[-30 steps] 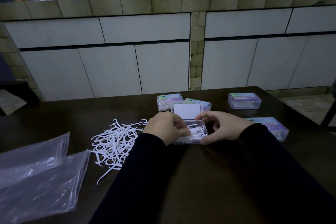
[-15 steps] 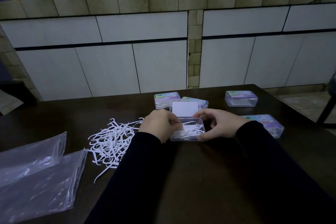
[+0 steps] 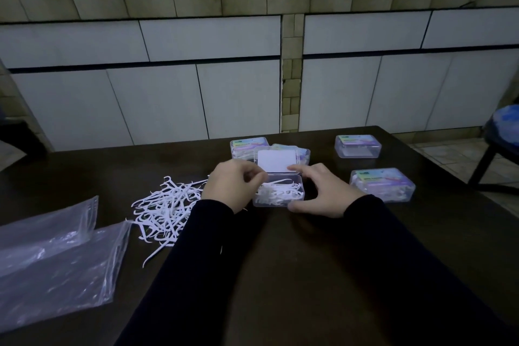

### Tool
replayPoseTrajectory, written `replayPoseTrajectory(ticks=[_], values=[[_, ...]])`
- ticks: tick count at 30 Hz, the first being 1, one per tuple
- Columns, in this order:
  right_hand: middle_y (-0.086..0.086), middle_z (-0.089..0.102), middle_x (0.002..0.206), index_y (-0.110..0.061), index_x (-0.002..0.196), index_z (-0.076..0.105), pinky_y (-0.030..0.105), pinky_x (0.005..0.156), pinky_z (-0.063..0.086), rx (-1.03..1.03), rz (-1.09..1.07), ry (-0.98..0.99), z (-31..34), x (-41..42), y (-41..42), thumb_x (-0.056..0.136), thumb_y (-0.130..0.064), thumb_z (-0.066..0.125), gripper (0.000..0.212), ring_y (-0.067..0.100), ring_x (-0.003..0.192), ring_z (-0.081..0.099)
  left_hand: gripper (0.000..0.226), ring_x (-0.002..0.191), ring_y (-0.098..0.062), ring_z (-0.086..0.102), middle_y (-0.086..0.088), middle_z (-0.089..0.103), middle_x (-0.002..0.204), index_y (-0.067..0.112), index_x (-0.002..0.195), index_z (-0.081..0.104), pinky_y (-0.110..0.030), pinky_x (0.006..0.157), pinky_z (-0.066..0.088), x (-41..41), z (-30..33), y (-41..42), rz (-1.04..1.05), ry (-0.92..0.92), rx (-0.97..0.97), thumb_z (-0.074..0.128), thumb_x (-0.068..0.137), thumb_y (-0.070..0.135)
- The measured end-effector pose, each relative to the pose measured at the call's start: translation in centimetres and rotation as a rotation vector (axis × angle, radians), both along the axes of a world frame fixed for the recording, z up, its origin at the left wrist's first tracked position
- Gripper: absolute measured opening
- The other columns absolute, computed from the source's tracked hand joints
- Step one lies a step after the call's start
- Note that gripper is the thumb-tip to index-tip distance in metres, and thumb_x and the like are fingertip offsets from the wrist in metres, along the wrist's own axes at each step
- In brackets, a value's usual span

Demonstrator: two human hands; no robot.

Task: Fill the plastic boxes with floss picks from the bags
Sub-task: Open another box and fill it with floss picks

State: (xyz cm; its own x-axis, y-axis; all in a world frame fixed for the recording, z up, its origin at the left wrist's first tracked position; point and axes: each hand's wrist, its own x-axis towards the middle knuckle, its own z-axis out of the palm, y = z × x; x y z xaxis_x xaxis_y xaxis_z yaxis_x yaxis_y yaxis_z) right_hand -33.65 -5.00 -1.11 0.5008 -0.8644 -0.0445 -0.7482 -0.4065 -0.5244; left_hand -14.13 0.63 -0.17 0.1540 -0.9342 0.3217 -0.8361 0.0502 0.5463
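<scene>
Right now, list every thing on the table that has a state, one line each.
Open plastic box: lid up, partly filled with floss picks.
Loose floss picks: tangled pile on the table.
Plastic bags: two, flat, look emptied.
Far right box: lid shut.
Near right box: lid shut, picks inside.
Two boxes behind the open one: lids shut.
Left hand: fingers curled at the box's left edge.
Right hand: holds the box.

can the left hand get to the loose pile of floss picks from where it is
Probably yes: the left hand is at the open box, and the loose pile lies just beside it on bare table, nothing between.
</scene>
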Motion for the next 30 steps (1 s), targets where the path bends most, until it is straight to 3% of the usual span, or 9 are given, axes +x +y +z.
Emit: replayPoseTrajectory(ticks=[2,5,8,14,16,18,20,26,30], values=[[-0.002,0.025,0.143,-0.043,0.146,0.021,0.03,0.1,0.039,-0.104,-0.034,-0.007,-0.1,0.4,0.7,0.075,-0.056,0.072,0.088,0.017,0.128,0.039,0.015,0.09,-0.01,0.06,0.014,0.069,0.089,0.029,0.092,0.073,-0.034,0.085,0.048,0.1,0.1,0.6,0.017,-0.018,-0.041,0.06,0.089,0.035],[-0.004,0.038,0.128,-0.04,0.14,0.032,0.03,0.093,0.046,-0.358,0.044,-0.027,0.0,2.4,2.4,0.077,-0.061,0.064,0.074,0.014,0.113,0.048,0.013,0.092,-0.012,0.059,0.018,0.066,0.084,0.034,0.09,0.071,-0.04,0.088,0.046,0.6,0.8,1.7,0.048,-0.102,-0.092,0.059,0.088,0.039],[-0.008,0.046,0.109,-0.035,0.13,0.047,0.029,0.084,0.043,-0.512,0.183,-0.078,0.0,5.4,4.1,0.081,-0.058,0.06,0.055,0.01,0.1,0.048,0.013,0.094,-0.008,0.059,0.02,0.063,0.083,0.035,0.094,0.07,-0.038,0.09,0.045,2.9,2.0,3.2,0.042,-0.163,-0.019,0.062,0.086,0.042],[-0.009,0.054,0.117,-0.033,0.126,0.054,0.034,0.093,0.031,-0.564,0.225,-0.067,-0.1,11.3,4.8,0.091,-0.053,0.05,0.041,0.011,0.112,0.044,0.019,0.079,0.006,0.057,0.019,0.067,0.088,0.039,0.094,0.068,-0.013,0.067,0.041,10.8,3.8,6.1,0.036,-0.122,0.193,0.074,0.077,0.043],[-0.009,0.055,0.12,-0.033,0.127,0.053,0.036,0.095,0.029,-0.557,0.225,-0.035,-0.3,13.1,4.7,0.092,-0.053,0.048,0.041,0.013,0.114,0.044,0.012,0.087,0.001,0.058,0.019,0.066,0.095,0.044,0.091,0.065,-0.019,0.077,0.043,12.9,2.7,6.7,0.08,-0.108,0.168,0.07,0.082,0.04],[-0.009,0.054,0.125,-0.033,0.13,0.052,0.039,0.096,0.028,-0.548,0.22,0.007,-0.5,14.4,4.4,0.093,-0.052,0.046,0.043,0.015,0.116,0.043,0.011,0.096,-0.007,0.057,0.02,0.062,0.101,0.048,0.09,0.062,-0.037,0.093,0.045,14.1,1.0,7.1,0.13,-0.117,0.14,0.065,0.08,0.045],[-0.008,0.053,0.129,-0.032,0.133,0.05,0.04,0.099,0.026,-0.541,0.22,0.049,-0.6,15.1,3.9,0.094,-0.051,0.042,0.044,0.015,0.119,0.042,0.023,0.103,-0.008,0.055,0.02,0.058,0.107,0.048,0.097,0.063,-0.046,0.1,0.041,14.6,-0.1,7.3,0.137,-0.095,0.154,0.06,0.075,0.049],[-0.01,0.052,0.135,-0.032,0.136,0.047,0.04,0.1,0.023,-0.565,0.251,0.123,-0.8,15.5,2.5,0.099,-0.051,0.031,0.045,0.014,0.121,0.04,0.045,0.123,-0.015,0.045,0.012,0.054,0.13,0.042,0.118,0.061,-0.043,0.106,0.034,15.1,-1.2,5.9,0.189,-0.193,0.243,0.057,0.08,0.017],[-0.011,0.048,0.141,-0.032,0.141,0.041,0.043,0.102,0.022,-0.52,0.262,0.213,-0.9,15.6,1.5,0.098,-0.051,0.031,0.048,0.015,0.122,0.037,0.033,0.123,-0.018,0.044,0.01,0.053,0.133,0.038,0.122,0.06,-0.042,0.106,0.035,15.6,-2.3,5.2,0.237,-0.207,0.224,0.054,0.092,0.029]])
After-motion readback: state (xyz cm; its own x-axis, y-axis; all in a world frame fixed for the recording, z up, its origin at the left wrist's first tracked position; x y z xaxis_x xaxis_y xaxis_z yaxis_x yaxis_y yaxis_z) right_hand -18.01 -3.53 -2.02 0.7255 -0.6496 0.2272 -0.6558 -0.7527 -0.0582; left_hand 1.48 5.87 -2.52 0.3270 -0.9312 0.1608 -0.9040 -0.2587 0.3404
